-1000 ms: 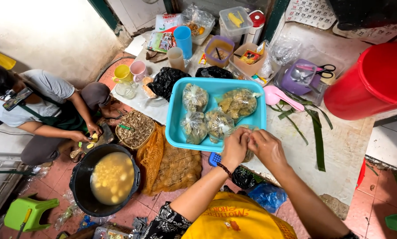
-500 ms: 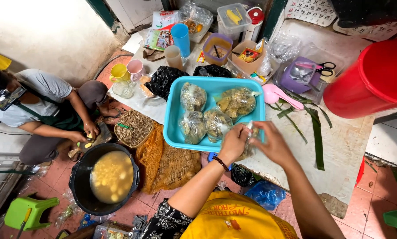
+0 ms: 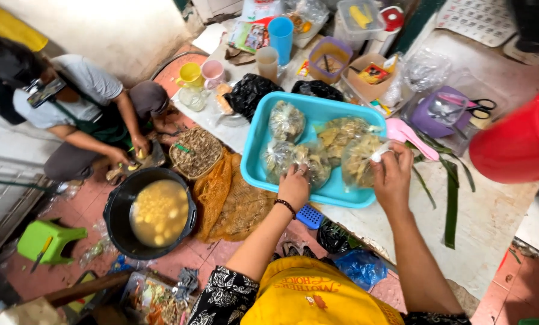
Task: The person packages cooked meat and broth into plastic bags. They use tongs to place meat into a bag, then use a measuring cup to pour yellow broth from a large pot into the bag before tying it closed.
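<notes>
Both hands are working at the light blue tray (image 3: 254, 153) now: the right hand (image 3: 393, 177) is pinching the tied top of a clear filled bag (image 3: 361, 159), fingers (image 3: 385, 150) closing narrow around the twisted neck, the bag hanging just below and to the left of the fingertips and resting at the tray's right end. The left hand (image 3: 294, 185) is pressing down on another filled bag (image 3: 308, 159), fingers curling over its near side, gripping loosely as far as can be told. Beyond the left fingertips two more bags are lying in the tray, one round bag (image 3: 286, 120) at the far left and a yellowish one (image 3: 340, 131) toward the middle. Just right of the right fingers a pink scoop (image 3: 405, 133) is lying on the counter, with long green leaves (image 3: 451, 201) trailing beside the wrist. Well off to the left another person (image 3: 77, 111) is crouching on the floor, hands busy near a woven basket (image 3: 196, 151), and a black pot of yellow pieces (image 3: 155, 210) is sitting below that
</notes>
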